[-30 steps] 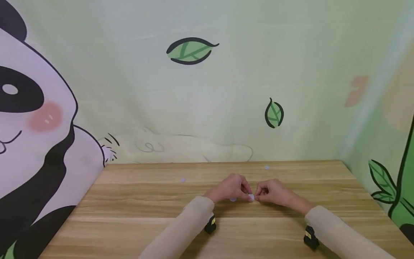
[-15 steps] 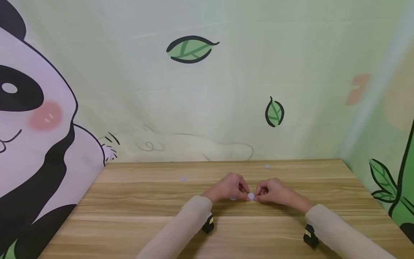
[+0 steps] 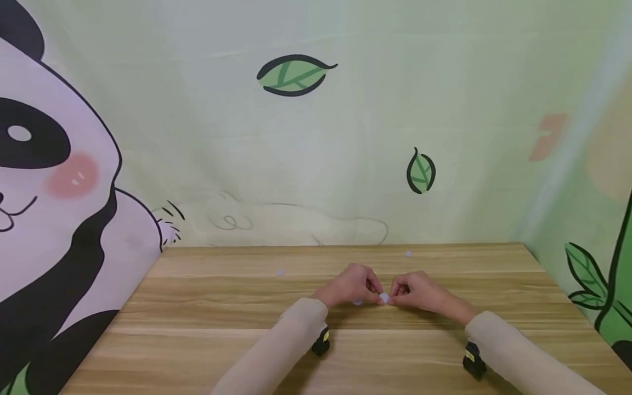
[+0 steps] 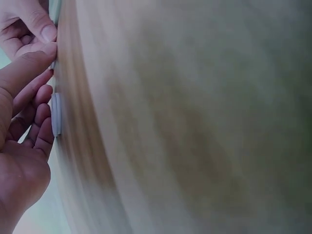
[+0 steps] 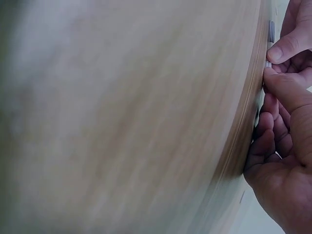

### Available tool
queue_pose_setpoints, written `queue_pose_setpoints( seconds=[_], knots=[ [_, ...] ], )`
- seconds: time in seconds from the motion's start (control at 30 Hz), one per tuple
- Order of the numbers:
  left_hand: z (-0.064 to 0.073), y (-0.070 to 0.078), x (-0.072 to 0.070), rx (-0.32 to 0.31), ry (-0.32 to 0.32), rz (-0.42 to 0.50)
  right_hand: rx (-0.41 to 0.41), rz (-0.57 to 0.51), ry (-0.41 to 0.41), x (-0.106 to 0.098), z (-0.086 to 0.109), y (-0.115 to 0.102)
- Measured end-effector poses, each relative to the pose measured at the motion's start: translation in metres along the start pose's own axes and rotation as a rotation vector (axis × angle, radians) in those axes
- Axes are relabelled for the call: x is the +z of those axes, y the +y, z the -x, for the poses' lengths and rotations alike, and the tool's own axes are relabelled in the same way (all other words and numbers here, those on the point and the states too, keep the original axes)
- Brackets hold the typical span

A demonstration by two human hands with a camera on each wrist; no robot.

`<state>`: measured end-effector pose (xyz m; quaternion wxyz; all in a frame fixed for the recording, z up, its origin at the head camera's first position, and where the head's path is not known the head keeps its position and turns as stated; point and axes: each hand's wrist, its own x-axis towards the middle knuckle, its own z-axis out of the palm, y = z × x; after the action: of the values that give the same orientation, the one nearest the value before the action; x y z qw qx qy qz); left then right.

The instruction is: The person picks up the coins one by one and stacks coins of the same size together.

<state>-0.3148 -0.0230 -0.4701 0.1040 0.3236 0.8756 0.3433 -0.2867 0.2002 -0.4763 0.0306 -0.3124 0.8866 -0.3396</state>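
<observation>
A small white round disc [image 3: 384,298] lies between my two hands near the middle of the wooden table. My left hand [image 3: 353,285] pinches its left edge with thumb and forefinger. From the other side, my right hand [image 3: 417,289] pinches the right edge, its other fingers curled in. In the right wrist view only a sliver of this disc [image 5: 268,64] shows between the thumbs. A second white disc [image 3: 357,302] sits under my left hand, partly covered by it. The left wrist view shows it edge-on as a thin two-layer stack [image 4: 56,114] beside the curled fingers.
Two more pale discs lie farther back: one at the left [image 3: 280,272], another near the table's rear edge [image 3: 408,254]. Behind the wooden table [image 3: 222,312] hangs a cloth backdrop [image 3: 197,109] printed with a panda and leaves. Black cameras are strapped at both wrists.
The disc between my fingertips looked tilted a second ago, then showed a fuller round face. Both hands have stayed in nearly the same place, with only slight finger movement.
</observation>
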Motion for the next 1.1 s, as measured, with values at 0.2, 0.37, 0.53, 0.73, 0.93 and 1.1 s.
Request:
queue_pose_setpoints(
  seconds=[0.2, 0.37, 0.53, 0.73, 0.93, 1.1],
  knots=[
    [0.001, -0.001, 0.005, -0.048, 0.035, 0.074, -0.008, -0.009, -0.014, -0.003, 0.0, -0.004],
    [0.001, -0.002, 0.007, -0.073, 0.056, 0.092, -0.018, -0.006, -0.027, -0.005, -0.002, -0.007],
    [0.002, -0.001, 0.007, -0.079, 0.051, 0.092, -0.049, -0.017, -0.097, -0.011, -0.004, -0.005],
    [0.001, -0.001, 0.008, -0.079, 0.05, 0.079, -0.025, 0.002, -0.061, -0.033, -0.009, 0.005],
    [0.0, -0.002, 0.007, -0.066, 0.044, 0.056, 0.064, 0.063, 0.023, -0.054, -0.018, 0.017],
    [0.0, 0.0, 0.006, -0.076, 0.043, 0.049, 0.093, 0.085, 0.097, -0.062, -0.021, 0.022]
  ],
)
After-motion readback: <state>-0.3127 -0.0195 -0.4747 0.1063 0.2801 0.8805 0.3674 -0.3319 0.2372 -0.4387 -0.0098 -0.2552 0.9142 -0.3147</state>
